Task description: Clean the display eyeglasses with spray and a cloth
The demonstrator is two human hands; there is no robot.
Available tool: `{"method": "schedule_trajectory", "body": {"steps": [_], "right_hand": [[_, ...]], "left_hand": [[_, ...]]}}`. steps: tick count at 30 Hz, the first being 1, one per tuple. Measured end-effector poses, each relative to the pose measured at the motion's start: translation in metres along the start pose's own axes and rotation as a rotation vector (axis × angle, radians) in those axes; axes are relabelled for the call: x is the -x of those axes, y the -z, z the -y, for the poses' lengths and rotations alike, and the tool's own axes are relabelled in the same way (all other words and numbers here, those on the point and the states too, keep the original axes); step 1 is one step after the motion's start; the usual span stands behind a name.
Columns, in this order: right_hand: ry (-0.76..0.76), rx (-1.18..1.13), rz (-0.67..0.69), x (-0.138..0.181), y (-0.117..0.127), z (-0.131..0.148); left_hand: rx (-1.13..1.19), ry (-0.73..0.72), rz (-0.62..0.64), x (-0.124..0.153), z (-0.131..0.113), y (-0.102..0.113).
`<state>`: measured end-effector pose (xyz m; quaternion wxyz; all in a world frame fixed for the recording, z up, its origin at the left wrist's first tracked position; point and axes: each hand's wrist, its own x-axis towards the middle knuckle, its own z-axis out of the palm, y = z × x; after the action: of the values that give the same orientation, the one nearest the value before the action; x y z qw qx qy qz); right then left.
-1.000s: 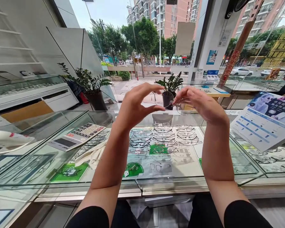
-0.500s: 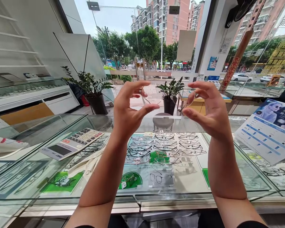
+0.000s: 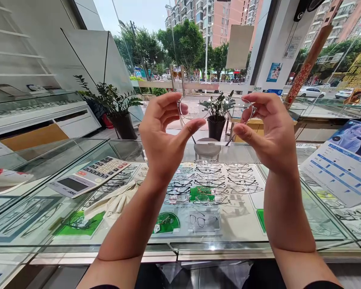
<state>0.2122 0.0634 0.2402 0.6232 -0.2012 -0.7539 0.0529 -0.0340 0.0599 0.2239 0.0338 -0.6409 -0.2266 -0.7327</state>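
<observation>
I hold a pair of thin-rimmed, clear-lensed eyeglasses (image 3: 198, 113) up in front of me, above the glass counter. At their left side is my left hand (image 3: 164, 132), its forefinger at the top of the rim and its thumb below. My right hand (image 3: 269, 130) grips the opposite side in much the same way. The lenses face me and are so clear that the room shows through them. Some of the rim and the temples are hidden or hard to make out against the background.
Below, the glass display counter (image 3: 195, 249) holds rows of eyeglasses (image 3: 210, 182). On its left lie a calculator (image 3: 90, 176) and a pale cloth (image 3: 114, 202). A printed sheet (image 3: 339, 164) stands at the right. Beyond are a grey stool (image 3: 207, 149) and potted plants (image 3: 216, 126).
The view has tipped slightly downward. Both hands still hold the eyeglasses, which have turned a little and sit slightly higher in the picture.
</observation>
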Motion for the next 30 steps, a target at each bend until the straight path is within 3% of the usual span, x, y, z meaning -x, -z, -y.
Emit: {"method": "schedule_trajectory", "body": {"steps": [6, 15, 30], "right_hand": [[-0.024, 0.063, -0.02, 0.0, -0.006, -0.003], [-0.049, 0.159, -0.063, 0.005, -0.011, -0.006], [-0.077, 0.263, -0.125, 0.01, -0.012, -0.001]], "left_hand": [[-0.01, 0.002, -0.098, 0.002, 0.002, -0.009], [-0.153, -0.017, -0.09, 0.004, 0.016, -0.004], [-0.15, 0.068, -0.081, 0.006, 0.015, -0.008]]}}
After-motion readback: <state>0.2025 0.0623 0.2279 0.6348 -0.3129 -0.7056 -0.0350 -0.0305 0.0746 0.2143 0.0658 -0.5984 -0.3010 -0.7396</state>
